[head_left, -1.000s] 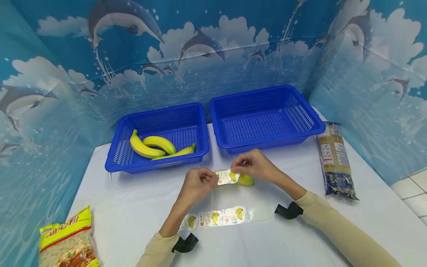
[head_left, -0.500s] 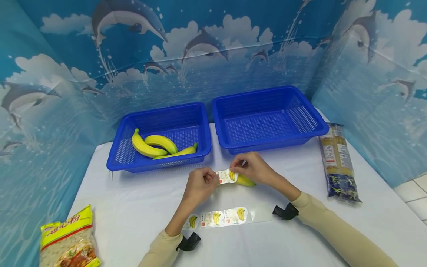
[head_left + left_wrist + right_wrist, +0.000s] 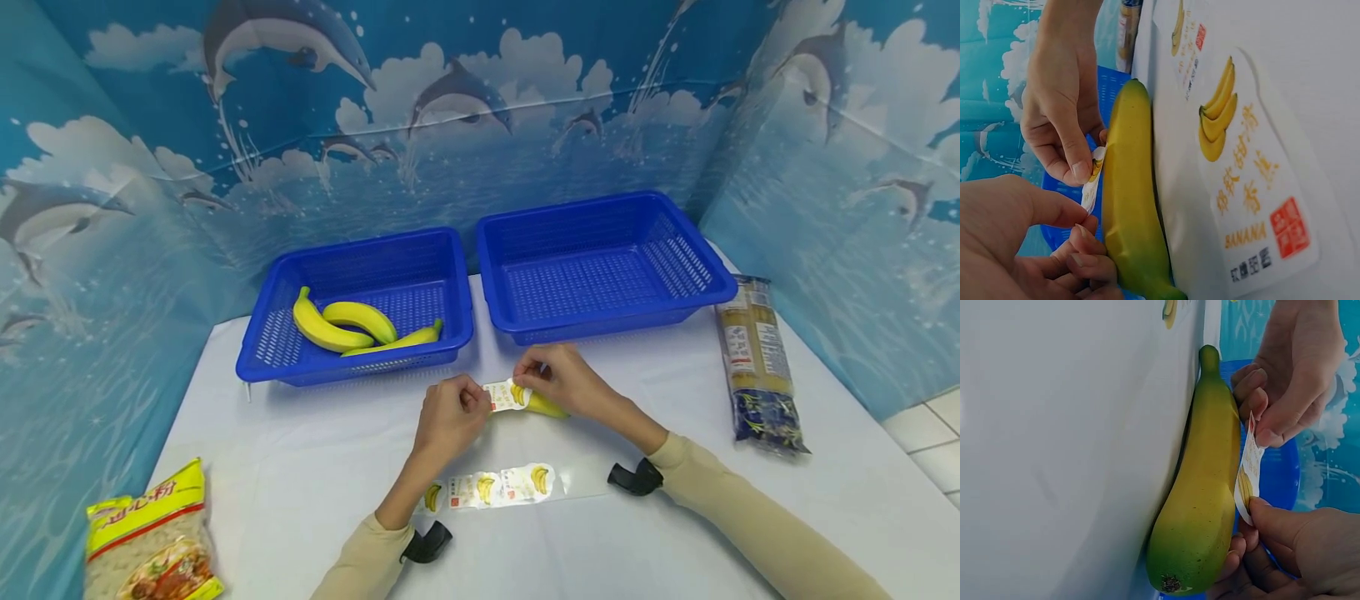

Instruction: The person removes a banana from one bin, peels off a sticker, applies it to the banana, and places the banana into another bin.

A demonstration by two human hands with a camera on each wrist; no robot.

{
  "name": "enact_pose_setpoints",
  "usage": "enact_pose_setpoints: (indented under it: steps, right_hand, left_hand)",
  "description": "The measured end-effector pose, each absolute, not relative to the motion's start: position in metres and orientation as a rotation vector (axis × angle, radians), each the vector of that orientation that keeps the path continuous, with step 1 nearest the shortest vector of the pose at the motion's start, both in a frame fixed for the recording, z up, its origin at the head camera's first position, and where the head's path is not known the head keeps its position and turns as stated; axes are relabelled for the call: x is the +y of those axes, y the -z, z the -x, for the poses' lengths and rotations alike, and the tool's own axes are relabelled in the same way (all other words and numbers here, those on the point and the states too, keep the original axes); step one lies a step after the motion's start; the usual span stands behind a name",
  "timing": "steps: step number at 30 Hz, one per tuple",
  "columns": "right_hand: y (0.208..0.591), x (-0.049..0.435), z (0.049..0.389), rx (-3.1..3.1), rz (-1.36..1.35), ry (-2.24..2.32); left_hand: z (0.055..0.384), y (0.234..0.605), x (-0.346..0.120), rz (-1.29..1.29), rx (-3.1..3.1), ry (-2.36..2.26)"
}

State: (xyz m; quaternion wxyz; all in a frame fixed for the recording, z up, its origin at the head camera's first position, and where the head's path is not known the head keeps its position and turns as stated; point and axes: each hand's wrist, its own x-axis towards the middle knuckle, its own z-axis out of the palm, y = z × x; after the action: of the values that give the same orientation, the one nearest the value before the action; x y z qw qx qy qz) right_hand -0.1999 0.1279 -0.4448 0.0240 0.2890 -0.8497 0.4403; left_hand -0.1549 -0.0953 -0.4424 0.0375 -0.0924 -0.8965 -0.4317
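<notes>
Toward the worktop's point(image 3: 300, 500) near edge, my feed shows a strip of labels point(image 3: 483, 490). Beyond it, I see left hand point(image 3: 452, 417) and right hand point(image 3: 566, 379), thumbs and fingertips closed, pinching opposite ends of a loose label point(image 3: 501, 397) above a banana point(image 3: 1197, 481) on the worktop. Two blue baskets point(image 3: 615, 315) line the far edge, the left one holding bananas point(image 3: 326, 327).

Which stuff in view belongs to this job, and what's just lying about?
Likely in the job:
sticker, pinched by left hand and right hand
banana under it
sticker strip
three bananas in left basket
right basket, probably

Apparently lying about:
yellow-topped bag
blue-ended pack
</notes>
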Motion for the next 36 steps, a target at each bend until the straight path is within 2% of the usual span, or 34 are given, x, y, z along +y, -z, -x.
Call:
enact_pose_setpoints:
  steps: [17, 28, 36]
  right_hand:
    - [0.4519, 0.1253, 0.2007, -2.553, -0.936, -1.308]
    - [0.4533, 0.1287, 0.1995, -2.509, -1.114, -1.238]
    - [0.4511, 0.1302, 0.1986, -2.552, -1.129, -1.211]
  left_hand:
    - [0.1520, 0.4476, -0.0875, 0.258, -2.719, 1.174]
    - [0.1519, 0.4504, -0.0888, 0.393, -2.672, 1.140]
    - [0.1528, 0.4497, -0.0881, 0.424, -2.685, 1.140]
